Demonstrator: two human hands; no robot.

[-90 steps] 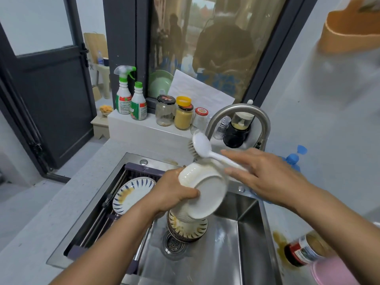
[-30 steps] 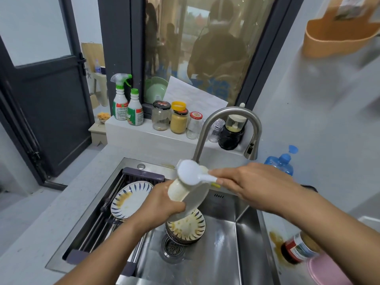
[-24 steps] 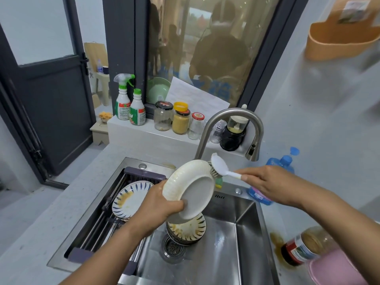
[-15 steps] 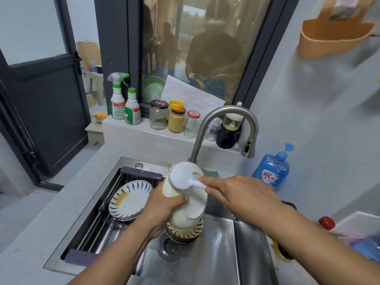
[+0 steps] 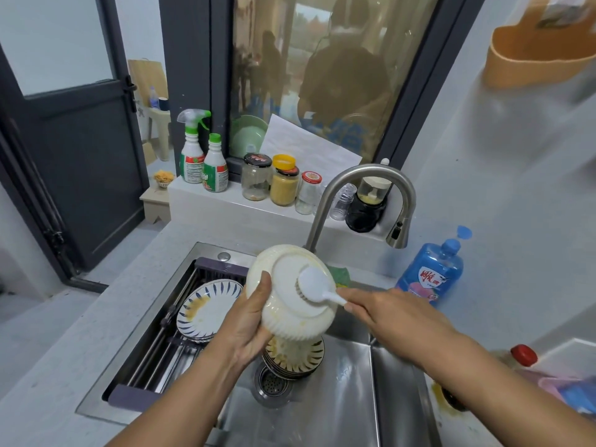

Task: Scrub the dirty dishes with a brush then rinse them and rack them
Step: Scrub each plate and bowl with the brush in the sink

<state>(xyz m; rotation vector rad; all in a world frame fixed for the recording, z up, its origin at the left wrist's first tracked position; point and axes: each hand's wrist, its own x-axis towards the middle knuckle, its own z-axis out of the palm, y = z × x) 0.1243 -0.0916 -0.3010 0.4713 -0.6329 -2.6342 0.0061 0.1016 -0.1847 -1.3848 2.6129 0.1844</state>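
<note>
Over the sink point(image 5: 342, 401) at frame centre, the left hand point(image 5: 248, 321) grips the white bowl point(image 5: 283, 317) by its rim while the right hand point(image 5: 387, 312) pinches the brush point(image 5: 314, 285); stiff, breakable and probably slippery, the bowl wants that firm rim hold.

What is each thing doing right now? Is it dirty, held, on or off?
White dish, held tilted by the left hand, underside showing, yellowish smears.
Brush, held by the right hand, bristles on the dish's base.
Stack of plates, in the sink, dirty.
Patterned plate, lying in the rack, brown smear.
Tap, no water seen running.
Soap bottle, upright beside the sink.
Jars, lids on.
</note>
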